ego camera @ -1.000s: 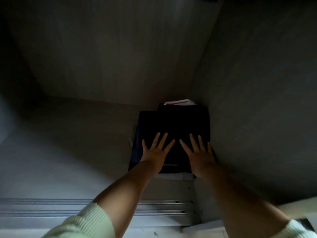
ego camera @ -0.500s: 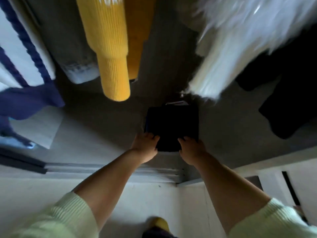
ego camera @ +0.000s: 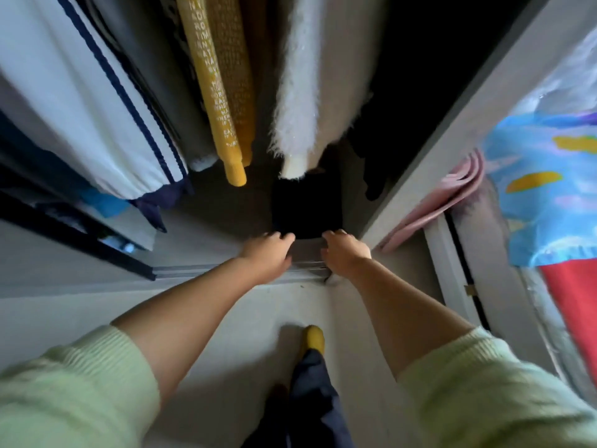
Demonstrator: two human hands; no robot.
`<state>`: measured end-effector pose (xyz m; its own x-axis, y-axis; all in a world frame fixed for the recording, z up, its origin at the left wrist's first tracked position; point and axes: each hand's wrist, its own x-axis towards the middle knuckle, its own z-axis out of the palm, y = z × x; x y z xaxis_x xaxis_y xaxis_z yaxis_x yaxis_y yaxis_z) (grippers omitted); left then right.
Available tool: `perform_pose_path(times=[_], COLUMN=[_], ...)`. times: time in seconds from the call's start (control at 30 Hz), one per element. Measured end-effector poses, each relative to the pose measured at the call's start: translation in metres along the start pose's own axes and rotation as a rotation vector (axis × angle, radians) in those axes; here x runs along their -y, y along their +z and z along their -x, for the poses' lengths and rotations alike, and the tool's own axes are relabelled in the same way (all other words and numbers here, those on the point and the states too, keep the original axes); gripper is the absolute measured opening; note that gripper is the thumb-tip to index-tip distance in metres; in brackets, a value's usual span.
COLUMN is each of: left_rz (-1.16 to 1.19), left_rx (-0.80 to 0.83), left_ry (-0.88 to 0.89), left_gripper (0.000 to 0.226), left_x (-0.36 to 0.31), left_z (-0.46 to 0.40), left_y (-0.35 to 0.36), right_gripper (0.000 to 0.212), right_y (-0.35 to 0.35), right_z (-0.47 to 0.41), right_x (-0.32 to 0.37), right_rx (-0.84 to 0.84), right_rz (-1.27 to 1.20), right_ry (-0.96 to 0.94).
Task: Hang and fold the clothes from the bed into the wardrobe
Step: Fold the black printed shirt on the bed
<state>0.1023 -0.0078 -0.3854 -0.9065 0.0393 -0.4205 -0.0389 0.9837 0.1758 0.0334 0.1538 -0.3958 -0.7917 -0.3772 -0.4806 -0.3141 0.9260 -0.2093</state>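
Dim wardrobe floor (ego camera: 226, 218), folded dark clothes (ego camera: 307, 208) at 12 o'clock of both grips, left hand (ego camera: 269, 253) and right hand (ego camera: 344, 253) loosely curled, seemingly holding nothing.

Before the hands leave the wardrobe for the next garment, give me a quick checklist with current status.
1. Dark folded stack on the wardrobe floor, in the right corner: ok.
2. Left hand holds nothing, fingers loosely curled: ok.
3. Right hand holds nothing: ok.
4. Stack neat and square: cannot tell, too dark.
5. Hanging yellow sweater and fluffy white garment hang above the stack, not touching the hands: ok.
6. Sliding door track free of fabric: ok.
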Motion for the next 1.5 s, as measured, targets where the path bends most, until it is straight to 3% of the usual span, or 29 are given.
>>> perform_pose_path(times=[0.2,0.4,0.53,0.77,1.0,1.27,1.5], left_rz=[-0.124,-0.193,-0.278,-0.413,-0.484,-0.548,-0.679], left_rx=[0.036,-0.012,-0.002,0.085,0.101,0.139,0.21], left_ry=[0.142,0.434,0.562,0.766,1.085,1.278,1.317], left_gripper=[0.047,0.048,0.047,0.033,0.057,0.055,0.055], left_x=[-0.08,-0.219,-0.324,-0.507,-0.684,-0.818,-0.928], left_z=[0.042,0.037,0.03,0.048,0.072,0.076,0.01], left_y=[-0.026,-0.06,-0.058,-0.005,0.035,0.074,0.1], right_gripper=[0.034,0.032,0.034,0.018,0.03,0.025,0.028], right_y=[-0.04,-0.074,-0.057,-0.018,0.029,0.073,0.075], right_z=[0.079,0.184,0.254,0.399,0.534,0.599,0.589], right_x=[-0.031,-0.153,-0.25,-0.407,-0.522,-0.593,-0.698], right_rx=[-0.039,-0.044,-0.059,-0.066,-0.056,-0.075,-0.105], right_rz=[-0.055,-0.113,-0.171,-0.289,-0.46,-0.58,-0.725], right_ry=[0.079,0.366,0.551,0.787,1.07,1.27,1.359])
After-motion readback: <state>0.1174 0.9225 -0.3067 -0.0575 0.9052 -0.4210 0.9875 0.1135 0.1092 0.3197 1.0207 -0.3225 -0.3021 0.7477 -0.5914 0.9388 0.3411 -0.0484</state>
